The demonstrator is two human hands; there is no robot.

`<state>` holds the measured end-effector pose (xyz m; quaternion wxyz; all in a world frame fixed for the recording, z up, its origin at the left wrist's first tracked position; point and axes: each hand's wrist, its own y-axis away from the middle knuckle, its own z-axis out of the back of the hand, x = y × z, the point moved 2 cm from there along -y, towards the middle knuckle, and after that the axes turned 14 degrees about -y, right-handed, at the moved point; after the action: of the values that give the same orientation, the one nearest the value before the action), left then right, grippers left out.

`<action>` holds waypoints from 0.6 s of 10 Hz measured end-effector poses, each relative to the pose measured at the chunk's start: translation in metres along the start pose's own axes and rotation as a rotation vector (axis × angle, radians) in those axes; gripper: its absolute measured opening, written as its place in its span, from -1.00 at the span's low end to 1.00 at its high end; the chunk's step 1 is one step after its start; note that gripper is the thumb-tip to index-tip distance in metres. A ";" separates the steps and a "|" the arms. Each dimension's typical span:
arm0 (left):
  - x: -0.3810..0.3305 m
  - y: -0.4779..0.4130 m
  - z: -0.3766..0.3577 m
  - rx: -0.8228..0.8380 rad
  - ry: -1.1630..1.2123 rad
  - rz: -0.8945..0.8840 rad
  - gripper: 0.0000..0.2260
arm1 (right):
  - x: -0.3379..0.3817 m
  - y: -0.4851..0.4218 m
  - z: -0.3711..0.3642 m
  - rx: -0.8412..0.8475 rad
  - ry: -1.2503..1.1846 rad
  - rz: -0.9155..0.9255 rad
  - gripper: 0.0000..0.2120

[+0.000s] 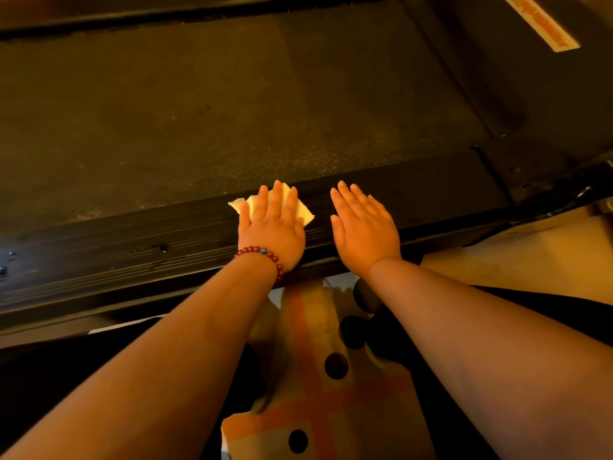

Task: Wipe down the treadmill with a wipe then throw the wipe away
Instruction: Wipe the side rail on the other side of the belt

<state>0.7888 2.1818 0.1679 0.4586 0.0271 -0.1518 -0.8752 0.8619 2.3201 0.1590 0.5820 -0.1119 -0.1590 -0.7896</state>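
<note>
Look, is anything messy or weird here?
Yes. Left of the wipe, the rail has a dark smudge and shiny droplets, maybe wet spots. Small specks dot the belt. Nothing looks broken.

I am looking down at an indoor exercise spot: a treadmill [491, 61] fills most of my view, with its wide dark belt [215, 104], a ribbed side rail [132, 240] and an orange label [541, 23] on the far casing. Beside it lies a pale, smooth floor [514, 257] under dim, warm light, and a cloth [318, 410] with orange stripes and black dots sits below. Whether this is a home or a gym I cannot tell.
</note>
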 end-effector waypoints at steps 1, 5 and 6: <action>-0.016 0.012 -0.004 -0.049 -0.048 -0.100 -0.48 | -0.001 0.000 0.000 0.002 0.011 0.002 -0.50; -0.016 0.027 -0.011 -0.112 -0.039 -0.028 -0.50 | 0.002 0.001 0.001 -0.001 0.019 -0.002 -0.50; -0.003 0.022 -0.010 -0.099 -0.035 -0.005 -0.50 | 0.003 0.002 0.003 0.003 0.012 -0.008 -0.50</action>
<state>0.8094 2.1700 0.1643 0.4544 -0.0104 -0.1162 -0.8831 0.8626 2.3182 0.1628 0.5799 -0.1055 -0.1571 -0.7924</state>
